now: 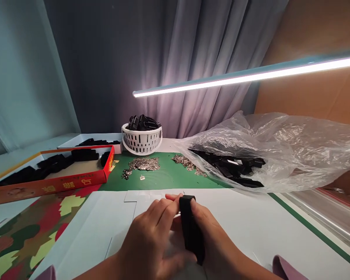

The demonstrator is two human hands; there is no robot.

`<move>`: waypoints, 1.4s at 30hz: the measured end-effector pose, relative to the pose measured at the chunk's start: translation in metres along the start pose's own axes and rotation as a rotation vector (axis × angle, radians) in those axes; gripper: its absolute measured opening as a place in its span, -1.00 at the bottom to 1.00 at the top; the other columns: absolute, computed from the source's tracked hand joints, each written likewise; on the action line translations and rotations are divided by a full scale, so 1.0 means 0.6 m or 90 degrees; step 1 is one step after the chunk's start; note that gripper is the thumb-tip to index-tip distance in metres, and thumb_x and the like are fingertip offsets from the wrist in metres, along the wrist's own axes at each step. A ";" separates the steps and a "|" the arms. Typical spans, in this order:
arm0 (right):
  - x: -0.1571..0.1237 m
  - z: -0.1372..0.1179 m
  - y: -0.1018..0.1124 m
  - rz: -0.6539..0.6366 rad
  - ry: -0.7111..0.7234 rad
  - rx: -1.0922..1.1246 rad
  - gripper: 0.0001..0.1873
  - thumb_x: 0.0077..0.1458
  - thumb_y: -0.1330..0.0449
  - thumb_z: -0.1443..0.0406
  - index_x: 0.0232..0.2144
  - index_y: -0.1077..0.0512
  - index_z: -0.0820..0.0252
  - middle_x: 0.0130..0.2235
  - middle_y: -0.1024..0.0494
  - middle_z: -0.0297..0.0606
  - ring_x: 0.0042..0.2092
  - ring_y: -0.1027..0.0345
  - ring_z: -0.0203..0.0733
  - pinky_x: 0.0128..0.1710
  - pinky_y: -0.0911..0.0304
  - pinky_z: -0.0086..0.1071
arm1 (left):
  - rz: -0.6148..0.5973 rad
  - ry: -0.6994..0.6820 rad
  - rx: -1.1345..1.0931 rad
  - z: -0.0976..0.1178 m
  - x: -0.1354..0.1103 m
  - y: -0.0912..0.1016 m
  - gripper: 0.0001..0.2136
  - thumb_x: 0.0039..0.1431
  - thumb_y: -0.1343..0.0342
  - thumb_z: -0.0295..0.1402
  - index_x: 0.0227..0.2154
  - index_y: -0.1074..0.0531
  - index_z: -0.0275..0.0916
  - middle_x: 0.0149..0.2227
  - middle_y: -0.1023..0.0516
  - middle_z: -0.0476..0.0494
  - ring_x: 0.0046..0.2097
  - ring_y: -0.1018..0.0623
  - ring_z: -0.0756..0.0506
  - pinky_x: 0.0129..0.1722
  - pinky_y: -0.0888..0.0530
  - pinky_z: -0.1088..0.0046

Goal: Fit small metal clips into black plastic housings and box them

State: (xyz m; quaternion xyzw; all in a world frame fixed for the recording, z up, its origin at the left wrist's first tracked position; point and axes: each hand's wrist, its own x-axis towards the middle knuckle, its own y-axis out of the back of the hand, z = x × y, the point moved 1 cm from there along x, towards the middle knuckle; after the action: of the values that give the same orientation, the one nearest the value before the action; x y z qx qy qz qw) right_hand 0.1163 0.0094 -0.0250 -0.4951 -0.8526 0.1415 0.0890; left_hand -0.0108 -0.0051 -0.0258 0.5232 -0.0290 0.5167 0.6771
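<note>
A long black plastic part (pixel 191 229) stands between both my hands over the white sheet (pixel 280 229) near the table's front edge. My left hand (pixel 151 241) curls around its left side, fingertips pinched at the top end. My right hand (pixel 218 245) wraps the right side, thumb pressed on the top. Whether a small metal piece sits under the fingertips is hidden.
Small metal clips (pixel 141 165) lie in two heaps on the green mat (pixel 169 177). A white basket (pixel 142 140) of black parts stands behind them. A clear plastic bag (pixel 280 151) with more black parts lies at right, and a red cardboard tray (pixel 55 181) with black parts at left.
</note>
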 end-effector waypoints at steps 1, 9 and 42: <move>0.001 -0.002 0.001 -0.003 -0.010 -0.015 -0.52 -0.06 0.00 -0.04 -0.30 -0.30 0.27 -0.26 -0.33 -0.14 -0.41 -0.31 -0.29 -0.54 -0.16 -0.54 | 0.013 0.029 0.020 0.001 0.001 0.002 -0.56 -0.09 -0.09 -0.31 -0.12 -0.09 -0.13 -0.28 -0.37 -0.14 -0.26 -0.38 -0.18 -0.34 -0.34 0.32; -0.003 -0.013 -0.002 -0.056 0.036 -0.181 -0.72 0.05 0.03 0.14 -0.36 -0.33 0.22 -0.49 -0.26 -0.36 -0.53 -0.04 -0.48 -0.62 0.05 -0.66 | 0.023 0.270 -0.095 -0.009 0.001 0.009 -0.48 -0.34 -0.21 -0.48 -0.31 -0.04 -0.09 -0.53 -0.24 0.14 -0.52 -0.31 0.01 -0.52 -0.26 0.52; 0.003 -0.007 0.004 -0.077 -0.025 -0.286 -0.66 0.03 0.04 0.15 -0.55 -0.27 0.36 -0.59 -0.12 -0.37 -0.54 0.06 -0.47 -0.60 0.13 -0.59 | 0.029 0.189 0.005 -0.014 0.008 0.014 -0.72 -0.31 -0.23 -0.48 -0.48 -0.27 -0.18 -0.72 0.10 0.26 -0.72 -0.06 0.13 -0.73 -0.05 0.71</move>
State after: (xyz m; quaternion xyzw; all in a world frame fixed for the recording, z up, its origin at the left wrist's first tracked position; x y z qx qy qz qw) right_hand 0.1188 0.0128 -0.0217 -0.4478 -0.8923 -0.0482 -0.0318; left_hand -0.0192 0.0036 -0.0210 0.4432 0.0615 0.6038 0.6598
